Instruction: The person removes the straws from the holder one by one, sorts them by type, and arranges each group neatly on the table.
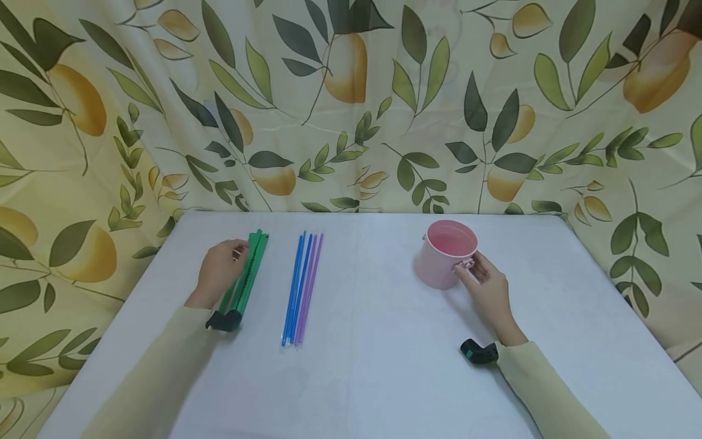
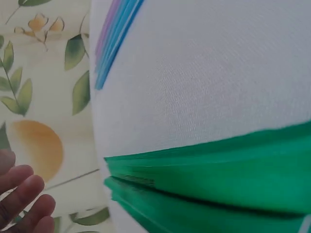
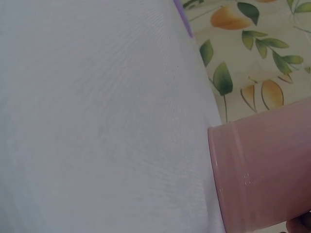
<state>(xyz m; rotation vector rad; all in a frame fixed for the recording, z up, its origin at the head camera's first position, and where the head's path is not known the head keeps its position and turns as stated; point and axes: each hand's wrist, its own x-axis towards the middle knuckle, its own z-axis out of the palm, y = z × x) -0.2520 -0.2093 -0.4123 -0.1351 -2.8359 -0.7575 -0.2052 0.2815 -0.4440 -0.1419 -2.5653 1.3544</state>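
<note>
My right hand (image 1: 488, 289) pinches the small pink bucket (image 1: 439, 268) at the handle fitting on its side, thumb in front and fingers behind. The bucket stands upright at the back right of the table; its side shows large in the right wrist view. At the left, my left hand (image 1: 218, 268) hovers beside the far part of a long, folded green plastic bundle (image 1: 249, 277). Its fingers (image 2: 22, 189) are loosely bent, with nothing between them, in the left wrist view. Small dark print marks the bundle's end.
Several thin blue and purple straws (image 1: 301, 292) lie side by side on the white table (image 1: 373, 378), right of the green bundle. Black wrist devices (image 1: 479, 352) show at both sleeves. A curtain (image 1: 340, 140) printed with leaves and fruit hangs behind the table's back edge.
</note>
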